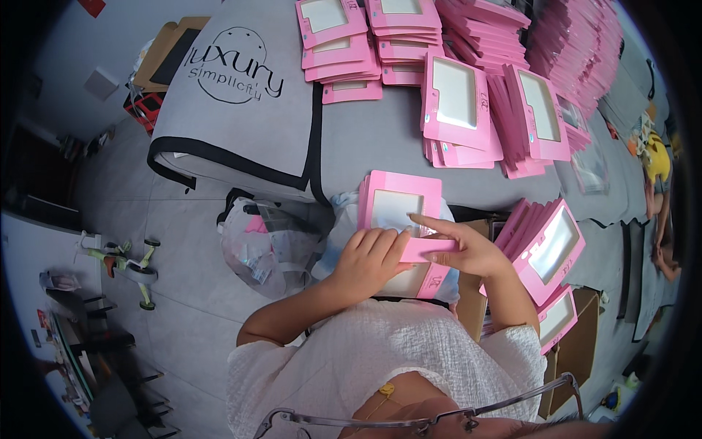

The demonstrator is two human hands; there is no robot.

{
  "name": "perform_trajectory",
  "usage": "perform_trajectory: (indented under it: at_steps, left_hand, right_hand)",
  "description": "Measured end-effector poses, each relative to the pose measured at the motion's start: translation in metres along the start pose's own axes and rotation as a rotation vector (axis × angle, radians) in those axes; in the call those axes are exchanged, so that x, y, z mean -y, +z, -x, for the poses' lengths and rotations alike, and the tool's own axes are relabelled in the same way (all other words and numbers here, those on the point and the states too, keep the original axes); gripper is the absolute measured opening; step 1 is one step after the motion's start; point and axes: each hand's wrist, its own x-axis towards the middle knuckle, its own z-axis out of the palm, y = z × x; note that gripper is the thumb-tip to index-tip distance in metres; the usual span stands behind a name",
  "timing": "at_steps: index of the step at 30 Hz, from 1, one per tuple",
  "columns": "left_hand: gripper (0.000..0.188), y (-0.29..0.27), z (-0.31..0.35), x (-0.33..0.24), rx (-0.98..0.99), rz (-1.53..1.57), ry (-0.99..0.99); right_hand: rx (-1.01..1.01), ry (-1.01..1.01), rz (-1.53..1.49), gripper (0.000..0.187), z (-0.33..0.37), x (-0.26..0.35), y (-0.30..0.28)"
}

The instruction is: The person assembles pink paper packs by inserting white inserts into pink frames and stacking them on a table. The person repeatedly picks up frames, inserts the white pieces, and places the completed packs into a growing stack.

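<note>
A pink cardboard window box (426, 251) is turned edge-on in front of my chest. My left hand (365, 262) curls its fingers over the box's left end. At the other end my right hand (470, 247) grips it between the thumb, along the near side, and the fingers beyond; its index finger stretches over the window. More pink boxes with clear windows (401, 183) lie directly beneath, over a light blue and white cloth (338, 233) on my lap. My hands cover part of these boxes, so where one ends and another begins is hard to see.
Stacks of pink window boxes (455, 91) stand on the grey sofa (365, 146) ahead. To my right, more boxes (548, 249) rest over an open brown carton (574, 344). A clear plastic bag (267, 245) sits left; a child's tricycle (131, 267) is farther off.
</note>
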Motion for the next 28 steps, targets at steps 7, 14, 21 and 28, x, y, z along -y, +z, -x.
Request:
perform_trajectory:
  at_steps: [7, 14, 21, 28]
  left_hand:
    - [0.049, 0.004, 0.011, -0.004, 0.018, 0.0, -0.069]
    - [0.042, 0.009, 0.018, 0.008, 0.147, 0.037, -0.192]
    - [0.043, 0.003, 0.013, 0.012, 0.313, 0.095, -0.221]
    - [0.044, -0.001, 0.018, 0.025, 0.247, 0.64, -0.384]
  right_hand:
    - [0.061, 0.015, -0.231, 0.066, -0.012, -0.018, -0.001]
    - [-0.332, -0.537, 0.901, 0.043, -0.013, -0.001, 0.018]
    - [-0.162, -0.316, 1.158, 0.037, -0.004, -0.007, 0.018]
    - [-0.05, 0.001, 0.949, 0.03, 0.006, -0.012, 0.008]
